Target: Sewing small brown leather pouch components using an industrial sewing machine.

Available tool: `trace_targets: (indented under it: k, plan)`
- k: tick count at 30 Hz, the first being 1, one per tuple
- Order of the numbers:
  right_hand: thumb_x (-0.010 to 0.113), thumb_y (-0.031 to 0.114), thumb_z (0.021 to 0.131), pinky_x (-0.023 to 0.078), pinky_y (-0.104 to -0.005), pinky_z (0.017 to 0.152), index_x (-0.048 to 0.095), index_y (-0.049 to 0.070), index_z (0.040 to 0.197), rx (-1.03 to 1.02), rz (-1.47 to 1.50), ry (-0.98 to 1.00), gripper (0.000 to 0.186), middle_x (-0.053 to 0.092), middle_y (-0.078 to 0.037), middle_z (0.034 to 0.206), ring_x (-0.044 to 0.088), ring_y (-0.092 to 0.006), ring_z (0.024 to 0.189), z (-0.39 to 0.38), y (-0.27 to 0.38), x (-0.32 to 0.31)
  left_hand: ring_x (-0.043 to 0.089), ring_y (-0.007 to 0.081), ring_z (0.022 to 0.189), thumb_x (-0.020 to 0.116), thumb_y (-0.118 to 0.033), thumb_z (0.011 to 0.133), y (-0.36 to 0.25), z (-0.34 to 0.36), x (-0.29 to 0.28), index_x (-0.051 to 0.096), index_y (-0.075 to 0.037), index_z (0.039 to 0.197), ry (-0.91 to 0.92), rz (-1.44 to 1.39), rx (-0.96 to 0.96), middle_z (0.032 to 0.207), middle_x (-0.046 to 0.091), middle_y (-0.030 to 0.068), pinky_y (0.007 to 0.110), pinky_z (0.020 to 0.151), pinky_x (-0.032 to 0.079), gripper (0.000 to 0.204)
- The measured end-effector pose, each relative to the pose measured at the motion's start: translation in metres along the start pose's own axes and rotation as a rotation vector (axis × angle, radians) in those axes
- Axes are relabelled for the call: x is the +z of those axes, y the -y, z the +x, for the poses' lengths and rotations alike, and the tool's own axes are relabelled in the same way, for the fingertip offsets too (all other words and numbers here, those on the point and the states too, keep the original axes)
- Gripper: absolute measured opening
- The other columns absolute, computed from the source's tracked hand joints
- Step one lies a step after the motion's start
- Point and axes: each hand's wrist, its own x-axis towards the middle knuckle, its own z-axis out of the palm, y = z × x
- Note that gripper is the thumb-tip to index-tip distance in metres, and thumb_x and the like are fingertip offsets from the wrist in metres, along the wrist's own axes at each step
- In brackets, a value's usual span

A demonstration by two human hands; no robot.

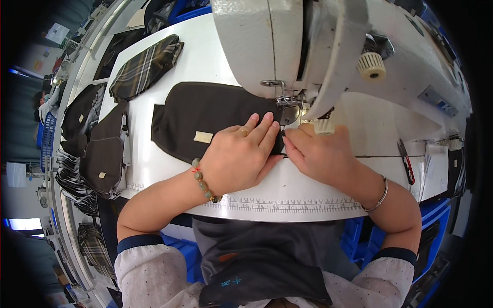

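A dark brown fabric piece (205, 110) with a small cream label (203, 137) lies flat on the white sewing table, its right edge at the needle and presser foot of a white sewing machine (251, 46). My left hand (239, 154) rests flat on this fabric, fingers stretched toward the presser foot. My right hand (321, 151) is at the fabric's right edge, close in front of the needle. Its thumb and curled fingers pinch the dark edge; the fingertips are partly hidden by the machine.
A folded plaid fabric piece (146, 66) lies at the table's far left. Stacked dark pieces with labels (105, 159) stand beyond the left edge. Red-and-black thread snips (406, 161) lie at right. Blue bins (359, 238) sit below the table. Another person (47, 105) is far left.
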Motion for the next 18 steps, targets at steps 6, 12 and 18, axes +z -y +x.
trace_targets:
  k: [6, 12, 18]
  plan:
    - [0.073, 0.024, 0.081, 0.043, -0.0383, 0.043, 0.065, 0.014, 0.061, 0.027, 0.011, -0.12, 0.024, 0.054, -0.005, 0.051, 0.059, -0.0231, 0.045, 0.0055, -0.0032, 0.0041, 0.069, 0.0317, 0.114, 0.073, -0.032, 0.084, 0.0029, 0.0044, 0.0018, 0.064, 0.004, 0.125, -0.048, 0.03, 0.015, 0.13, 0.066, 0.0211, 0.038, 0.092, 0.057, 0.056]
    - [0.072, 0.024, 0.083, 0.043, -0.0379, 0.042, 0.067, 0.013, 0.062, 0.044, 0.039, -0.104, 0.024, 0.056, -0.004, 0.053, 0.06, -0.0228, 0.045, 0.0088, -0.0028, 0.001, 0.07, 0.0291, 0.106, 0.073, -0.032, 0.084, 0.0034, 0.0038, 0.0065, 0.065, 0.005, 0.124, -0.073, 0.005, 0.002, 0.129, 0.066, 0.0204, 0.037, 0.09, 0.057, 0.055]
    - [0.071, 0.022, 0.084, 0.044, -0.0376, 0.042, 0.067, 0.012, 0.064, 0.04, 0.033, -0.094, 0.022, 0.057, -0.004, 0.053, 0.059, -0.0228, 0.045, 0.0101, -0.0026, -0.0007, 0.071, 0.0258, 0.1, 0.074, -0.031, 0.083, 0.0038, 0.0045, 0.0064, 0.065, 0.004, 0.123, -0.091, -0.018, -0.003, 0.128, 0.067, 0.0194, 0.036, 0.089, 0.056, 0.054]
